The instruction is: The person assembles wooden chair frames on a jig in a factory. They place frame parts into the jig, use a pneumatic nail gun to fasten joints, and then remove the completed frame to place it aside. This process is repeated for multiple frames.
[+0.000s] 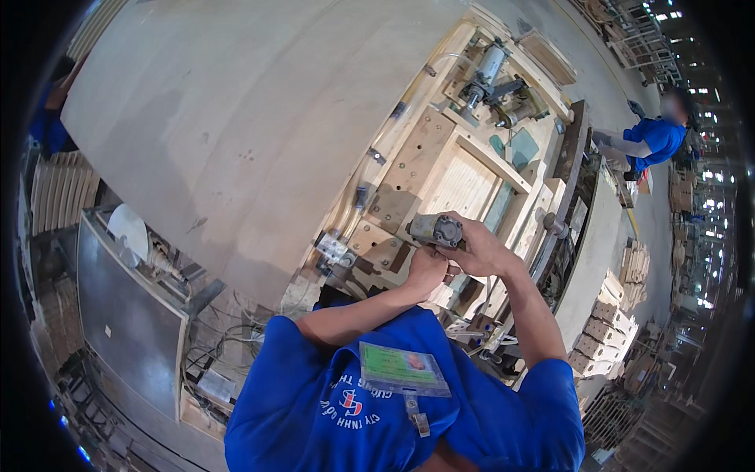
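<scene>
A stubby grey metal pneumatic cylinder (435, 230) with a bolted end cap is over the near part of a pale wooden jig (464, 169). My right hand (481, 250) is closed round its right side, with the thumb and fingers partly hidden by the metal body. Just under the cylinder is my left hand (427, 271), its fingers curled in close to my right fingertips. Whatever those left fingers pinch is too small or too covered to make out. Beneath both hands, the jig carries a drilled wooden plate (405, 169).
More cylinders (489, 67) are mounted at the jig's far end. A metal rail (570, 157) runs along its right side. Stacked wooden parts (604, 338) stand at the right. Hoses and a dark-panelled cabinet (130, 315) are at the left. A co-worker (657, 141) in blue is at far right.
</scene>
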Tool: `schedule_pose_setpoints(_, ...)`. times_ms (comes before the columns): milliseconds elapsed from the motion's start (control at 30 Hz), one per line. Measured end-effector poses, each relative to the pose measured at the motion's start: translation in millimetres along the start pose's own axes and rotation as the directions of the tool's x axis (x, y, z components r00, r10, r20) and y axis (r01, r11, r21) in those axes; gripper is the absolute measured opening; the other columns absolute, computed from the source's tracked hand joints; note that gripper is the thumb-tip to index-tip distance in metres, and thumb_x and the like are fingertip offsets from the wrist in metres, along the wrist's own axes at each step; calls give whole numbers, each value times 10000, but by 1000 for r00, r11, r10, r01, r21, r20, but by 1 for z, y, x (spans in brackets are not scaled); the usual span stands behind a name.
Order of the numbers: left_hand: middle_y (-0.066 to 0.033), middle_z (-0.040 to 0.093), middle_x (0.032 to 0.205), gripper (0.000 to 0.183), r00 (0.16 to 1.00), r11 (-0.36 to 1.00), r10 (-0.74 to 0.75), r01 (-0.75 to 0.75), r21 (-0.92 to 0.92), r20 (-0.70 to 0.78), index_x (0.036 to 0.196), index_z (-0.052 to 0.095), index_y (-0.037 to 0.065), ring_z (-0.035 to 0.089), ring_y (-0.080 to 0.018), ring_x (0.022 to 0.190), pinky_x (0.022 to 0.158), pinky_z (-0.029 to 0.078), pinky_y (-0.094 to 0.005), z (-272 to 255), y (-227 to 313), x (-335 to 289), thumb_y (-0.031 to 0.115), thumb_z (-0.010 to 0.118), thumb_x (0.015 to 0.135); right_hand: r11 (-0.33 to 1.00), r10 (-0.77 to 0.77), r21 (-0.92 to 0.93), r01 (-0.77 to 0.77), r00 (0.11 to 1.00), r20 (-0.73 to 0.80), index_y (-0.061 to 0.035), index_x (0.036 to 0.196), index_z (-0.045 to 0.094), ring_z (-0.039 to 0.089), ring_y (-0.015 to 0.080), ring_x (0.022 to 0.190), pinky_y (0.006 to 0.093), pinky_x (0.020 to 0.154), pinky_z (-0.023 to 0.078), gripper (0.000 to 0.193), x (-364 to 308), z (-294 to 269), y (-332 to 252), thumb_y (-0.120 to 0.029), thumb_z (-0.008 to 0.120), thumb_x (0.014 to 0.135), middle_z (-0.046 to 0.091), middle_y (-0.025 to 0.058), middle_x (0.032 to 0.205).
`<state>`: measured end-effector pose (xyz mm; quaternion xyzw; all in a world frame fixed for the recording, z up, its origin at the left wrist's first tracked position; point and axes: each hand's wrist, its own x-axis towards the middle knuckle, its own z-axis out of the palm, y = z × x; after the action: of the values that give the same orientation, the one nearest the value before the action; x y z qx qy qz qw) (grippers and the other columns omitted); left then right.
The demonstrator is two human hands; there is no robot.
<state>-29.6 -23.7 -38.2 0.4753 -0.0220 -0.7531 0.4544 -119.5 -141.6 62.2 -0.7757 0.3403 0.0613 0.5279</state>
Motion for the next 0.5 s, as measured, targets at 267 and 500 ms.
schedule_pose_setpoints(267, -95, 727, 984, 197, 995, 999, 29, -27, -17, 91, 1141, 671, 6, 723, -163, 773, 557, 566, -292, -15, -3, 3, 140, 531, 1106, 990, 28, -138, -24, 999, 26, -45, 1380, 569, 715, 395, 1142, 454, 986, 554, 461, 8, 13, -18, -133, 720, 954, 738, 219, 1193)
schedule_pose_setpoints(500, -98, 727, 1031, 253, 983, 992, 85, -99, 78, 164, 1243, 641, -17, 724, -175, 816, 570, 571, -300, -20, 2, -2, 166, 512, 1125, 975, 76, -211, -71, 997, 13, -41, 1411, 527, 706, 458, 1131, 485, 967, 549, 477, 8, 19, -13, -158, 693, 979, 734, 267, 1155)
